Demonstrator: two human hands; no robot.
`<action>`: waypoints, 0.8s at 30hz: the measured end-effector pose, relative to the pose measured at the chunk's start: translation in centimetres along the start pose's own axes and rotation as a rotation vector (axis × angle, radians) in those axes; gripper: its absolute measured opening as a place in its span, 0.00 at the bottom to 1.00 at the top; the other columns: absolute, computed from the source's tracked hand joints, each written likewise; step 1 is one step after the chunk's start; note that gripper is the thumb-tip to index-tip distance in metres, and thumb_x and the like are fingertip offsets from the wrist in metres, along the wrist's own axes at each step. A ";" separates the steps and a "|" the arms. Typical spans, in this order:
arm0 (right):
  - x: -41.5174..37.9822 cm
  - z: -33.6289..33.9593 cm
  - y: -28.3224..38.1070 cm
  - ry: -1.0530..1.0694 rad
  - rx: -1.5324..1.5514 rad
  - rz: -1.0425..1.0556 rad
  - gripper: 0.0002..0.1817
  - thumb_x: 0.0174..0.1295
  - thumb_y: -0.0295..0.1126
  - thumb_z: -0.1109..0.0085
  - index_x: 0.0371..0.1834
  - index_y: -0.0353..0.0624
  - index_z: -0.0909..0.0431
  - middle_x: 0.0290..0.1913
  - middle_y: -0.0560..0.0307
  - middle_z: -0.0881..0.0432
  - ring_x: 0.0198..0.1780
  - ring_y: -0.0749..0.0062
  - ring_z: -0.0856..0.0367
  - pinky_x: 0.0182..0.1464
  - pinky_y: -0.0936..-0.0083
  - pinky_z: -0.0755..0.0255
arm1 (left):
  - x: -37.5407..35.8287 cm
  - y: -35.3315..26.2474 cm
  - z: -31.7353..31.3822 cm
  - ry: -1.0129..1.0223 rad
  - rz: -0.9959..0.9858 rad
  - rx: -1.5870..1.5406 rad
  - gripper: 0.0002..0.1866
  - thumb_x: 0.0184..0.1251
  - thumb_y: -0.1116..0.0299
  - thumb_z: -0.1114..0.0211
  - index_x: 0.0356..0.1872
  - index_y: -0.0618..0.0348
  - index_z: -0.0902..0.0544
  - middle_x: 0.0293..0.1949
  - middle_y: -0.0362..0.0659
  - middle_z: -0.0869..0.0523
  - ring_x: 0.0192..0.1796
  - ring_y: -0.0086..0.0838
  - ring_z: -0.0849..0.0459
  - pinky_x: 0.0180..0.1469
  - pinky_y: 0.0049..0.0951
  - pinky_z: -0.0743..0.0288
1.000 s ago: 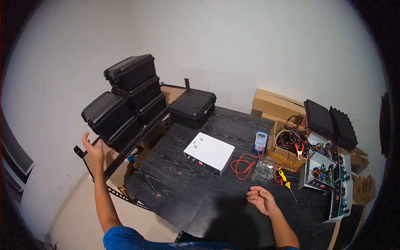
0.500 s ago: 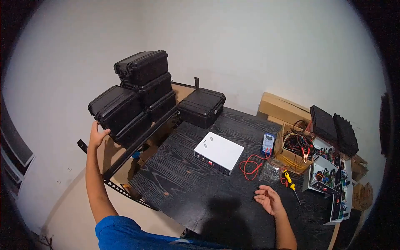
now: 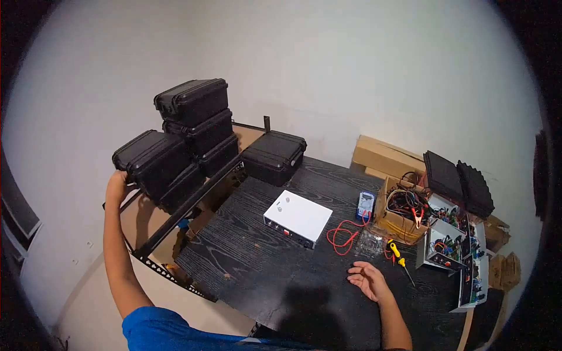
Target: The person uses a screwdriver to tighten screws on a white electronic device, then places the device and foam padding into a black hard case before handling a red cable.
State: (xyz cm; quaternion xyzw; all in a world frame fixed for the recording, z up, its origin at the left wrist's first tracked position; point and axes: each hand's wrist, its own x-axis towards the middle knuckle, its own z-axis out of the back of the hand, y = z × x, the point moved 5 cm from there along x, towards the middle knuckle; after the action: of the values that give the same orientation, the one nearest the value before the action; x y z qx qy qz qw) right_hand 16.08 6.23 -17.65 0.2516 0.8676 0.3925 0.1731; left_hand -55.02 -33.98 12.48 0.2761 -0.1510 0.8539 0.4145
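At the left, my left hand (image 3: pixel 119 186) is at the near end of a black hard case (image 3: pixel 151 157), gripping it low on that end; part of the fingers is hidden. This case rests on another black case (image 3: pixel 178 190) beside a taller stack. My right hand (image 3: pixel 370 282) is over the black table with fingers apart and slightly curled, holding nothing. Nearest to it are a yellow-handled screwdriver (image 3: pixel 400 257) and a clear plastic bag (image 3: pixel 370 243). A white electronics box (image 3: pixel 298 216) sits mid-table.
Another black case (image 3: pixel 274 157) sits at the table's far left corner. A blue multimeter (image 3: pixel 365 203) with red leads (image 3: pixel 342 237) lies by a cardboard box (image 3: pixel 398 225) of cables. Opened white boxes (image 3: pixel 445 243) with wiring and black foam sheets (image 3: pixel 453 178) are right. The metal rack (image 3: pixel 187 219) borders the left.
My left hand has shifted up and left against the end of the case, its fingers now more hidden. The view has turned slightly. My right hand stays about where it was.
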 end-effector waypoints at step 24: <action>-0.7 0.5 -0.4 0.024 -0.057 -0.003 0.20 0.85 0.33 0.50 0.72 0.32 0.28 0.62 0.40 0.15 0.58 0.57 0.11 0.65 0.61 0.17 | -17.5 -23.0 2.3 -0.115 -0.592 0.146 0.09 0.43 0.67 0.35 0.22 0.53 0.28 0.24 0.43 0.22 0.32 0.41 0.20 0.40 0.43 0.24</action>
State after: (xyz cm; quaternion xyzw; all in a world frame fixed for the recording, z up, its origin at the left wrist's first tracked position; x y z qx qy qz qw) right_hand 16.80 5.94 -18.19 0.2405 0.8585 0.4196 0.1704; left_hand -27.16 -31.97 4.52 0.3852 -0.0252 0.6875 0.6151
